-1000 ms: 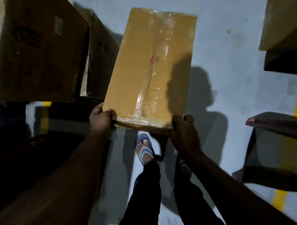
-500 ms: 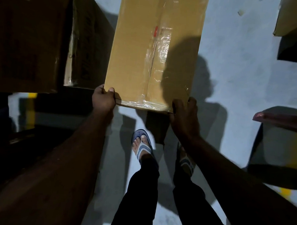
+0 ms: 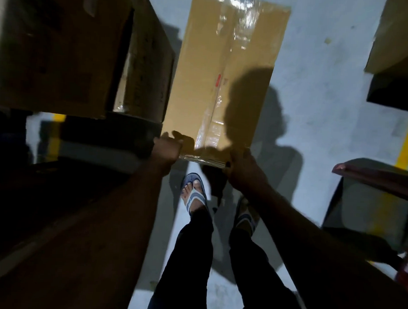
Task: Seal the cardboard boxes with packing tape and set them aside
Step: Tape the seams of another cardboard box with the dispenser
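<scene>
Sealed: 1 box [image 3: 202, 72], tape [image 3: 237, 20] seemingly along its seam.
Grip: my left hand [image 3: 167, 149] and right hand [image 3: 243, 166] clasp its near edge.
Left: setting it aside.

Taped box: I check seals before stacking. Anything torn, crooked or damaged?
Nothing stands out. Clear tape runs along the centre seam of the box, flaps flat; left hand and right hand grip its near edge. Shadowed part unclear.
</scene>
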Action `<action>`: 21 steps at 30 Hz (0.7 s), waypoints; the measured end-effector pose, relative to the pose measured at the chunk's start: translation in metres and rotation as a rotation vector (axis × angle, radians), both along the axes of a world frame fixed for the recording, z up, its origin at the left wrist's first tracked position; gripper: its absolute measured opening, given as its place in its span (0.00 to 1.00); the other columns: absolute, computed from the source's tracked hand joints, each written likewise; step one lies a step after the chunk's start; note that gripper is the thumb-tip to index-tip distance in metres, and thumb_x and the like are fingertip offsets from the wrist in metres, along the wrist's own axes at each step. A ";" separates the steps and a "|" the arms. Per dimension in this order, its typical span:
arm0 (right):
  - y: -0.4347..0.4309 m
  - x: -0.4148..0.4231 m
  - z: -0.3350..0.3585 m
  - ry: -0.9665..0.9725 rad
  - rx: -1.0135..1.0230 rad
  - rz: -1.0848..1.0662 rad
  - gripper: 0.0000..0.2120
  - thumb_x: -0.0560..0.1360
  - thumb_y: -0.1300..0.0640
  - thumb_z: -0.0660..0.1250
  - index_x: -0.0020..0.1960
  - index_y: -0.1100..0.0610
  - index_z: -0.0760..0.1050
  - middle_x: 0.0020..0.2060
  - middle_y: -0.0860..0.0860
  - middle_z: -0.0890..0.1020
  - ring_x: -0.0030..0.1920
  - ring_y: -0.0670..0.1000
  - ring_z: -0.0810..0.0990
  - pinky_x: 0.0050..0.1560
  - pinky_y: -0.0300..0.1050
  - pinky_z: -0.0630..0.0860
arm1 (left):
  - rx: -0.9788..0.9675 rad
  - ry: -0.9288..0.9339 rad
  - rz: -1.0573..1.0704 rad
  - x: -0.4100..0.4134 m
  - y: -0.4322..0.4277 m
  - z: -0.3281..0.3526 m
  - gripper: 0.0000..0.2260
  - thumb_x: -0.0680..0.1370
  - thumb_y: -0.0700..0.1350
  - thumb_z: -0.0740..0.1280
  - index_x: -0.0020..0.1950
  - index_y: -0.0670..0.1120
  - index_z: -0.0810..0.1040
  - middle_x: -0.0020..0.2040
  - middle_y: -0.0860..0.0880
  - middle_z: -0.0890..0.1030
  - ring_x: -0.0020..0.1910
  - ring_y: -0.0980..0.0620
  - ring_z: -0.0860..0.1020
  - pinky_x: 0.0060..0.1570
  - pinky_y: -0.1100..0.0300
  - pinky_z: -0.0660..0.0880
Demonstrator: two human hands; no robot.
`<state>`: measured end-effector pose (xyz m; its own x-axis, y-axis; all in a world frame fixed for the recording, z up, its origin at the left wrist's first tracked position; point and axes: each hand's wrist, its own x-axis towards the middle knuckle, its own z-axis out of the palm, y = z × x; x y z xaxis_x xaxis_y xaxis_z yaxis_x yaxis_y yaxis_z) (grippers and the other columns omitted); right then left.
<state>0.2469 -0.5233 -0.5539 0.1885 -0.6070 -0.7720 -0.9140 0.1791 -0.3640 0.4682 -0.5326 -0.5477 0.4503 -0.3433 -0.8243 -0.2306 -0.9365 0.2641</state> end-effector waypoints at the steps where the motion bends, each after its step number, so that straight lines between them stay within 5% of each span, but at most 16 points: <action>1: -0.006 0.003 0.024 -0.004 -0.040 -0.004 0.24 0.73 0.46 0.65 0.67 0.49 0.66 0.68 0.60 0.67 0.64 0.64 0.72 0.61 0.56 0.74 | -0.013 0.028 -0.022 -0.003 0.001 0.021 0.21 0.81 0.46 0.66 0.73 0.40 0.72 0.70 0.37 0.75 0.68 0.38 0.75 0.59 0.54 0.74; 4: -0.023 0.013 0.113 -0.047 -0.131 0.012 0.18 0.79 0.50 0.64 0.66 0.55 0.71 0.62 0.59 0.75 0.61 0.61 0.76 0.57 0.52 0.74 | -0.043 0.061 -0.077 -0.012 0.010 0.095 0.23 0.81 0.52 0.63 0.70 0.39 0.76 0.70 0.39 0.76 0.70 0.43 0.74 0.64 0.59 0.70; 10: -0.021 0.038 0.295 -0.250 -0.286 0.175 0.23 0.81 0.50 0.59 0.71 0.63 0.69 0.63 0.63 0.77 0.61 0.64 0.78 0.61 0.55 0.73 | -0.275 0.054 -0.057 -0.052 0.044 0.287 0.21 0.83 0.47 0.65 0.75 0.42 0.72 0.73 0.43 0.74 0.71 0.46 0.73 0.67 0.59 0.67; 14: -0.005 0.055 0.389 -0.408 -0.325 0.171 0.25 0.80 0.47 0.63 0.71 0.62 0.71 0.65 0.62 0.77 0.65 0.61 0.76 0.64 0.47 0.68 | -0.400 -0.018 0.028 -0.048 0.095 0.379 0.21 0.82 0.47 0.67 0.75 0.45 0.72 0.71 0.46 0.76 0.68 0.47 0.75 0.68 0.56 0.70; 21: 0.070 0.109 0.520 -0.653 -0.293 0.577 0.23 0.79 0.42 0.63 0.69 0.52 0.74 0.60 0.53 0.82 0.61 0.54 0.79 0.59 0.46 0.75 | -0.613 -0.297 0.319 -0.028 0.239 0.511 0.13 0.81 0.50 0.68 0.65 0.51 0.81 0.61 0.55 0.83 0.60 0.55 0.79 0.58 0.63 0.73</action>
<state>0.3559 -0.4536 -0.0337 0.8674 -0.4381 -0.2358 -0.4299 -0.4215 -0.7985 0.4405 -0.2935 -0.0365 0.7786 -0.5170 -0.3556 -0.1156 -0.6753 0.7284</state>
